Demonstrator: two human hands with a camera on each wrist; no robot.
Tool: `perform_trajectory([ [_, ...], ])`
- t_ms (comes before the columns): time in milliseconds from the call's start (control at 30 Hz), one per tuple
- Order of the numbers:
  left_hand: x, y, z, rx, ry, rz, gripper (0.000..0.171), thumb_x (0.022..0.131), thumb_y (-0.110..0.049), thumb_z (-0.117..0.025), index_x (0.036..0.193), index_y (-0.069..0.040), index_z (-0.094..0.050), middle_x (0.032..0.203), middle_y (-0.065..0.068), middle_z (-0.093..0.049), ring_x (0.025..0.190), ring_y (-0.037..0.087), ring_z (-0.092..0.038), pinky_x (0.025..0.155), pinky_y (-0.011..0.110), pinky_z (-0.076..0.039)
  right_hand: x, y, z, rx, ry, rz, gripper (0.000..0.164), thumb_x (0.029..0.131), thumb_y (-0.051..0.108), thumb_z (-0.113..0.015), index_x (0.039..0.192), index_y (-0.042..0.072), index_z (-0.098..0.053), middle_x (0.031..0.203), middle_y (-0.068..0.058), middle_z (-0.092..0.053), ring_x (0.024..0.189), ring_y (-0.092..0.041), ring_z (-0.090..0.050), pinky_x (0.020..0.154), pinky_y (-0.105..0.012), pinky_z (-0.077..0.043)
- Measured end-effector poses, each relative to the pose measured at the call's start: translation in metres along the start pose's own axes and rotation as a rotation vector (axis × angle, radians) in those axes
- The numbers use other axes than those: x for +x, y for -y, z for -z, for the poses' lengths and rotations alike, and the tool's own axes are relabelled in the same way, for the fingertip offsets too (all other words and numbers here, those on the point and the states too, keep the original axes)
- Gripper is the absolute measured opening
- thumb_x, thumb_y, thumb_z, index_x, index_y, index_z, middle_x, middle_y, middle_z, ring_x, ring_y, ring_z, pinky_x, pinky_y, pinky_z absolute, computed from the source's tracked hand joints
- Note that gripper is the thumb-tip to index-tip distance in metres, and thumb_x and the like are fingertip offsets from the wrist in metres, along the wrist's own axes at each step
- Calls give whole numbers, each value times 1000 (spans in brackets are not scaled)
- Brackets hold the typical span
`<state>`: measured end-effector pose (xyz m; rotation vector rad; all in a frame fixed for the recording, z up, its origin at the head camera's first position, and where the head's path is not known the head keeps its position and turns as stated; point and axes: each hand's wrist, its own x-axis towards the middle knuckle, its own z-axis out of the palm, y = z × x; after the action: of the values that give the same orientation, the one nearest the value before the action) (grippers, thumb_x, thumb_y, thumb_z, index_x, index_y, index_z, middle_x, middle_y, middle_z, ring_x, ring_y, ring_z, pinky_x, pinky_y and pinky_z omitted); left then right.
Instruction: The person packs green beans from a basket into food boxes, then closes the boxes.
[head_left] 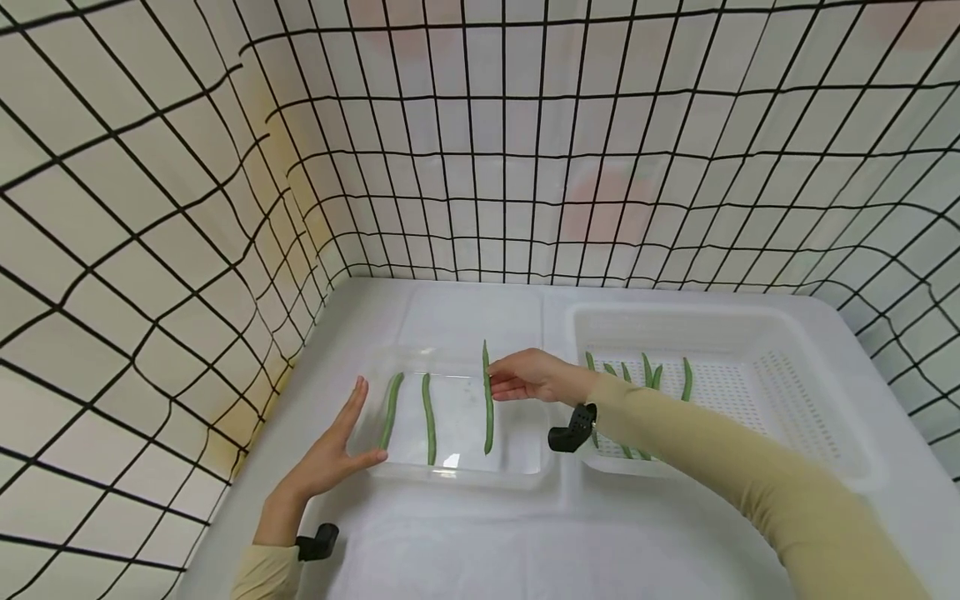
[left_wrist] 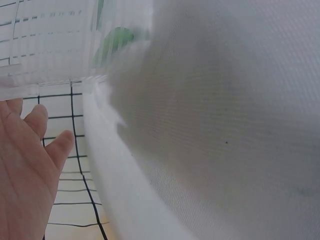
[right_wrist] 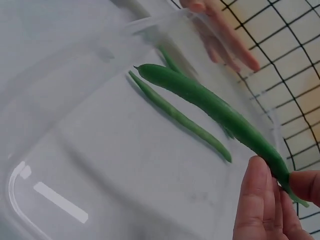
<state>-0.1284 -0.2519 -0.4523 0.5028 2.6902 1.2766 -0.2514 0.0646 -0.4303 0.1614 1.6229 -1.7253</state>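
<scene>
My right hand point(head_left: 534, 375) pinches a green bean point(head_left: 489, 417) near its upper end, holding it lengthwise over the clear plastic container point(head_left: 480, 477). In the right wrist view the held bean point(right_wrist: 210, 105) lies between thumb and fingertips. Two more green beans rest inside the container: one near its left wall point(head_left: 392, 410), another point(head_left: 429, 421) to the right of it. My left hand point(head_left: 330, 458) is at the container's left side with fingers straight and thumb spread, the thumb at the front left corner. The left wrist view shows the fingers beside the clear wall.
To the right stands a white perforated basket point(head_left: 817, 417) with several green beans point(head_left: 687, 379) in its left half; my right forearm crosses over it. Black netting point(head_left: 536, 158) rises around the back and sides of the white table point(head_left: 480, 550).
</scene>
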Motion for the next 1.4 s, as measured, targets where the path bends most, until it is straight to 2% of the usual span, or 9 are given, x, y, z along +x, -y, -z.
perform_trajectory([
  [167,2,0,-2,-11,3,-2,102,83,-13,-74,152,-6,0,157,16,5,140,38,0,104,64,-12,7,-11,-13,-25,-23,-3,27,91,3,-60,114,-13,-60,86,-15,-67,69,-19,-67,72,-32,-55],
  [333,4,-1,-4,-3,5,-5,101,83,-12,-74,152,-6,0,156,17,4,140,39,0,104,64,-12,4,-16,-17,-97,-47,-30,29,92,5,-59,116,-12,-59,94,-20,-68,77,-23,-69,72,-32,-55],
  [400,6,7,-6,5,-1,-9,102,83,-11,-74,152,-7,0,157,17,4,140,39,0,104,65,-12,1,-17,-17,-119,-32,-39,32,93,5,-59,119,-13,-57,99,-22,-67,81,-24,-69,73,-33,-54],
  [600,10,37,-10,30,-15,-13,107,82,-19,-76,153,-21,3,158,5,7,142,34,1,103,66,-14,-8,-15,-8,-101,12,-27,37,92,5,-59,123,-14,-53,104,-24,-65,84,-26,-69,77,-36,-54],
  [867,6,42,-8,14,-20,-4,108,81,-24,-77,153,-29,4,158,1,7,142,32,1,101,68,-13,-29,-1,11,-37,47,9,34,93,8,-59,122,-10,-55,109,-23,-64,87,-26,-68,80,-37,-52],
  [1000,6,42,-9,17,-22,-6,108,81,-25,-77,153,-29,4,158,-1,8,142,33,1,101,68,-13,-44,11,35,-29,55,66,35,96,11,-56,124,-9,-54,109,-21,-63,88,-24,-67,84,-38,-51],
  [1133,5,42,-10,19,-23,-7,109,81,-24,-77,153,-28,3,158,0,7,142,34,0,101,68,-13,-60,13,78,-10,7,99,43,98,14,-54,131,-11,-46,111,-20,-61,90,-21,-66,87,-36,-49],
  [1300,4,37,-10,28,-25,-16,108,81,-18,-77,153,-24,2,158,7,6,141,36,0,100,69,-14,-76,1,133,0,-93,60,54,98,18,-54,138,-12,-34,102,-14,-65,87,-18,-67,83,-33,-51],
  [1400,4,25,-8,18,-19,-19,107,81,-15,-77,153,-17,1,157,14,5,140,40,0,99,70,-13,-84,-9,159,6,-133,28,56,98,18,-54,140,-12,-32,97,-12,-67,84,-17,-68,82,-32,-52],
])
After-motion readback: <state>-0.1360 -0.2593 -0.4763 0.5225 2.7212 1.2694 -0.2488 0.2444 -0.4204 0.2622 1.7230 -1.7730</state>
